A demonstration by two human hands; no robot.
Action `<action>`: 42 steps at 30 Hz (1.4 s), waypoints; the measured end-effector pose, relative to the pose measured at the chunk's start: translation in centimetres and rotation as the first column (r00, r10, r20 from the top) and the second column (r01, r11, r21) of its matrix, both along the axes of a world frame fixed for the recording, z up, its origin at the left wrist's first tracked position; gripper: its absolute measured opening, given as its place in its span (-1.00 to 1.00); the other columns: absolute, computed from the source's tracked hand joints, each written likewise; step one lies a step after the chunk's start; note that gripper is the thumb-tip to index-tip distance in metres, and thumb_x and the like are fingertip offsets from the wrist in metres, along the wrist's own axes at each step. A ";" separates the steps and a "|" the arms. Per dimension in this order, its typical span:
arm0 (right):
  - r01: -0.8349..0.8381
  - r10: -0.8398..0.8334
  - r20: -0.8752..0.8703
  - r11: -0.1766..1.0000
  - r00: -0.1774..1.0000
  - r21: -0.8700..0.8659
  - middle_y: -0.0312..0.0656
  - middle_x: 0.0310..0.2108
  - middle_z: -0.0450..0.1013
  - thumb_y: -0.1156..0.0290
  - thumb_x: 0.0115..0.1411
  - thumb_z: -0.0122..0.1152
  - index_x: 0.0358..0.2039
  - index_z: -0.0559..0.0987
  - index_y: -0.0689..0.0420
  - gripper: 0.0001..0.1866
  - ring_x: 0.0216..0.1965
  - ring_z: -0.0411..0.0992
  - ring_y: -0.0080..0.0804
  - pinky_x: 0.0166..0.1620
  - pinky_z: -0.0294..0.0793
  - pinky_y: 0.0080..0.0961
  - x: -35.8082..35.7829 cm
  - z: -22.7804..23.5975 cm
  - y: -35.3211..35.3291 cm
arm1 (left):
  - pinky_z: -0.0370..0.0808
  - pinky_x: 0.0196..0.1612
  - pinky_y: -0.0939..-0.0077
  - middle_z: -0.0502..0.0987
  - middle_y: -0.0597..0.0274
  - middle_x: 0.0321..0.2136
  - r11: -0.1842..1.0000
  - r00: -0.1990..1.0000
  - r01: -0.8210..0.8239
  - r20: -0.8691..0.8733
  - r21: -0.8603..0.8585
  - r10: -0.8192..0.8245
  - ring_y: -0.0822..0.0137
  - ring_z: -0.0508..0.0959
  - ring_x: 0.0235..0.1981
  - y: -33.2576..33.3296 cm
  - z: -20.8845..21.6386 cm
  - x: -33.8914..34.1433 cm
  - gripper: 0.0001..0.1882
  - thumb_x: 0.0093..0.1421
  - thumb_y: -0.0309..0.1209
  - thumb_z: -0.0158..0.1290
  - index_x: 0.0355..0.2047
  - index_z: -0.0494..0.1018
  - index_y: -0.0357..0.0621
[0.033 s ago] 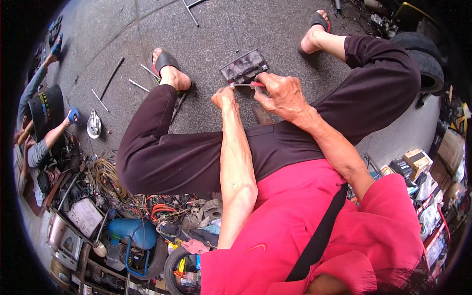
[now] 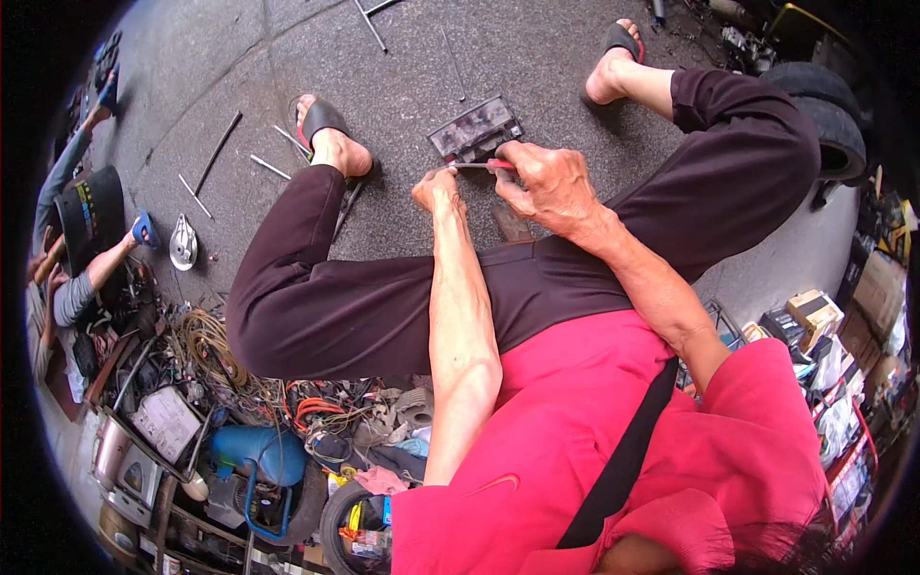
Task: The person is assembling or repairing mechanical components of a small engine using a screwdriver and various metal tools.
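Note:
My right hand [image 2: 551, 185] is closed around the red handle of what looks like a screwdriver [image 2: 474, 166], its thin metal shaft pointing left. At the end of that shaft, my left hand [image 2: 441, 189] is pinched shut; whatever sits between its fingertips is too small to make out. Just beyond both hands, a dark rectangular box-like part [image 2: 476, 129] rests tilted on the ground, between my feet. A small wooden block [image 2: 514, 224] lies below my right hand, partly covered by my trousers.
Metal rods [image 2: 218, 151] lie on the ground to the left, near a round metal part [image 2: 183, 242]. Tires [image 2: 829, 125] are stacked at the right. Coiled cables [image 2: 206, 345] and a blue tank [image 2: 257, 454] fill the lower left. Another person's legs and hands show at the far left.

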State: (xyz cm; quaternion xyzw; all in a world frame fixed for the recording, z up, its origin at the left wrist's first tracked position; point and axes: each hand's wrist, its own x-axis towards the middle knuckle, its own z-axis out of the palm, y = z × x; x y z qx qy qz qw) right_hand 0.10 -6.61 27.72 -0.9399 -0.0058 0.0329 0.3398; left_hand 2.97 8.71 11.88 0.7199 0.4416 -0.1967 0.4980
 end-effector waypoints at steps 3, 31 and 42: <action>-0.043 0.043 0.051 0.999 0.998 0.010 -0.14 -0.54 0.44 0.41 -0.04 0.20 -0.42 0.43 0.14 -0.83 -0.53 0.46 -0.19 -0.50 0.42 -0.34 0.2 0.3 0.4 | 0.38 -0.38 0.49 0.54 0.17 -0.57 0.998 0.998 0.055 0.044 -0.025 -0.054 0.35 0.45 -0.52 1.0 -1.1 -0.4 -0.81 -0.20 -0.55 0.09 -0.49 0.55 -0.34; -0.045 0.059 0.100 0.990 0.993 -0.135 -0.17 -0.48 0.34 0.48 -0.11 0.17 -0.34 0.34 0.16 -0.72 -0.46 0.42 -0.26 -0.47 0.43 -0.40 0.5 1.9 2.4 | 0.40 -0.46 0.43 0.55 0.18 -0.54 0.936 0.895 0.349 0.316 -0.052 -0.316 0.35 0.46 -0.55 -0.5 -2.6 -0.4 -0.80 -0.18 -0.61 0.04 -0.47 0.57 -0.29; 0.081 -0.072 0.078 0.988 0.994 -0.132 -0.13 -0.59 0.38 0.38 0.05 0.18 -0.44 0.35 0.15 -0.80 -0.58 0.43 -0.17 -0.59 0.36 -0.32 -0.3 0.7 0.7 | 0.30 -0.59 0.52 0.50 0.22 -0.64 0.982 0.997 -0.038 0.063 -0.183 0.050 0.43 0.38 -0.66 -2.6 0.8 0.5 -0.84 -0.17 -0.58 0.12 -0.48 0.56 -0.29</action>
